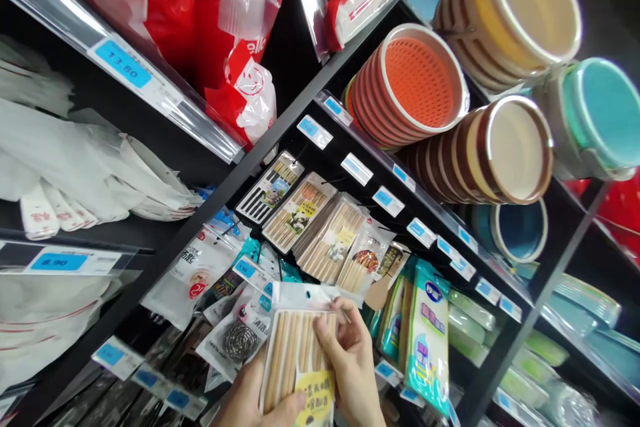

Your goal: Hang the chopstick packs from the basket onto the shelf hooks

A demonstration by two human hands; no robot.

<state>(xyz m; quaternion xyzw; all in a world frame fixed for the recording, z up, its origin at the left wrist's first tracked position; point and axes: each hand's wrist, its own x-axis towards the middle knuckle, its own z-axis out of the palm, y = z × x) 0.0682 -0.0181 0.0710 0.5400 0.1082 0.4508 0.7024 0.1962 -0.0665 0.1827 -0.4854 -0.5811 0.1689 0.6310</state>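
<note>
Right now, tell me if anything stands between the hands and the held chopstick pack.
Nothing visible does: the left hand and right hand both grip the pack directly, in front of the hanging packs.

Just left of the grip, a packaged wire scourer (243,342) is hanging, and just right, a teal-edged packet (429,340). Well above to the right, an orange-red perforated basket (420,83) is sitting near brown-and-cream bins (470,163), while red-and-white bags (227,20) are bulging far up to the left.
</note>
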